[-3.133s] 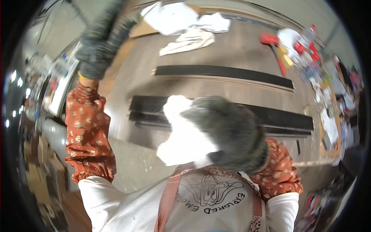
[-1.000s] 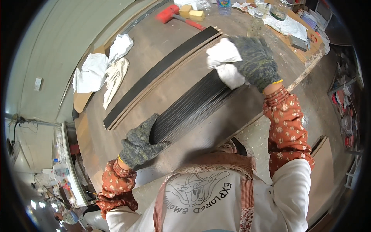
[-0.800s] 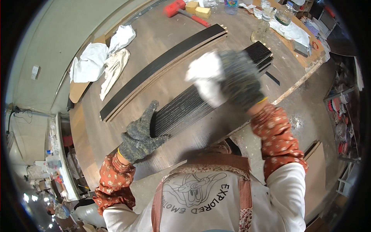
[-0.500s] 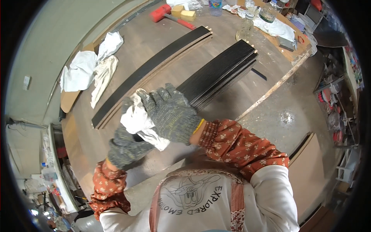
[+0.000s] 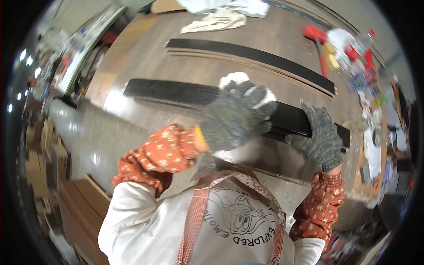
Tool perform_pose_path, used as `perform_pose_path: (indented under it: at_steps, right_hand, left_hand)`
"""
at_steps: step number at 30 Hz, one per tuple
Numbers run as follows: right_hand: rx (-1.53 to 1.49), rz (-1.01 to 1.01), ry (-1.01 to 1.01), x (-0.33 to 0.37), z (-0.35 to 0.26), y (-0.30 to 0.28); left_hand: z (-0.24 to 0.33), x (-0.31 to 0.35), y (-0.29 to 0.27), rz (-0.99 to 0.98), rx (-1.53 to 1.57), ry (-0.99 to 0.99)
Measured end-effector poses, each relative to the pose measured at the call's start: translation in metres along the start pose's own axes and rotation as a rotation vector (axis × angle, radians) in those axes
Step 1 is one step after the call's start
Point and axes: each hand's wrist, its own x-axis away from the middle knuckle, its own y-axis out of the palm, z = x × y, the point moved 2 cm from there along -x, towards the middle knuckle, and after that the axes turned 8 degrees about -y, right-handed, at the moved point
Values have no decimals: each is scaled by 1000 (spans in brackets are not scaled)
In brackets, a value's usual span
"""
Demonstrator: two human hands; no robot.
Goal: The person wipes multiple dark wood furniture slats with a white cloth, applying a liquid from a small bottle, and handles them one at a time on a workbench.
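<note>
A stack of long black wooden strips [image 5: 170, 92] lies across the table in front of me. My left hand [image 5: 238, 117], in a grey knitted glove with a yellow cuff, is closed on a white cloth [image 5: 234, 78] and rests over the middle of these strips. Cloth shows beyond the fingertips and between the fingers. Toward the right end, my right hand [image 5: 319, 138], gloved alike, grips the strips, fingers over the top and thumb at the near edge. Farther back lies a second stack of black strips [image 5: 251, 57], with small light pegs at its ends.
A red-headed mallet [image 5: 314, 33] lies at the back right near yellow blocks [image 5: 330, 55]. Cream cloth [image 5: 216, 21] is at the back edge. Bottles and other clutter crowd the table's right side. A brown panel [image 5: 81, 212] stands at lower left.
The view has turned, so the strips now run across it. My hands, earlier together around the white cloth, are apart: the left keeps the cloth, the right has taken hold of the near strips.
</note>
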Motion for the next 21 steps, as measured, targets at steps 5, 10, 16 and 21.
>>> perform_pose_path:
  at_steps: [5,10,16,21]
  right_hand:
    - [156,-22,60,-1,-3,15]
    - [198,-30,51,3,-4,13]
    - [315,5,94,6,-2,20]
    - [354,2,89,9,-2,24]
  left_hand:
    - [43,-6,35,219,-118,-42]
    - [-64,53,5,565,-94,-165]
    - [-253,169,-84,690,392,-1211]
    - [-67,55,-61,862,583,-501]
